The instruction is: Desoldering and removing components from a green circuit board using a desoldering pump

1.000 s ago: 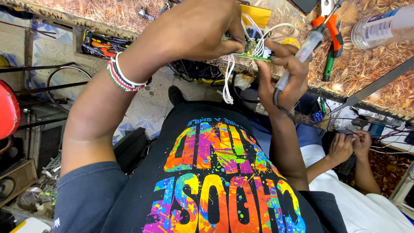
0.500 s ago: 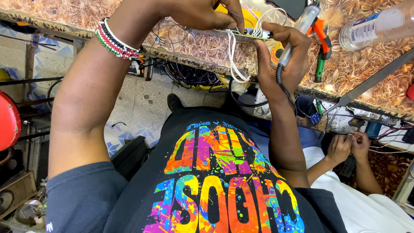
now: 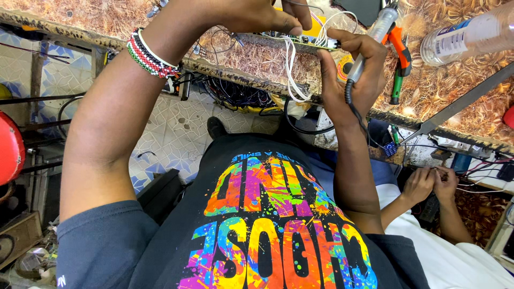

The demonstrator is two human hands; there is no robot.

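A: What are the hands doing?

B: Both are raised over the desk (image 3: 267, 59) edge. The left hand (image 3: 257, 13) pinches one end of a thin board (image 3: 292, 42), thumb and fingers closed on it. The right hand (image 3: 350, 72) props the board's other end with its fingertips, probably to keep it level and steady.

A: Is the right hand holding anything else?

B: Yes, an iron (image 3: 369, 45) with a pale handle, wrapped in the palm. Its tip points away from the board and its dark cord (image 3: 356, 115) drops past the wrist.

A: What hangs from the board?

B: White wires (image 3: 292, 75), looping down just below it.

A: What lies near the board?

B: Past the right hand, orange pliers (image 3: 399, 53) rest on the desk, and beyond them a clear bottle (image 3: 466, 33) lies on its side. A beaded bracelet (image 3: 150, 53) circles the left wrist.

A: Anyone else?

B: Well below the board, to the right, another person's hands (image 3: 431, 182) are pressed together over small wires.
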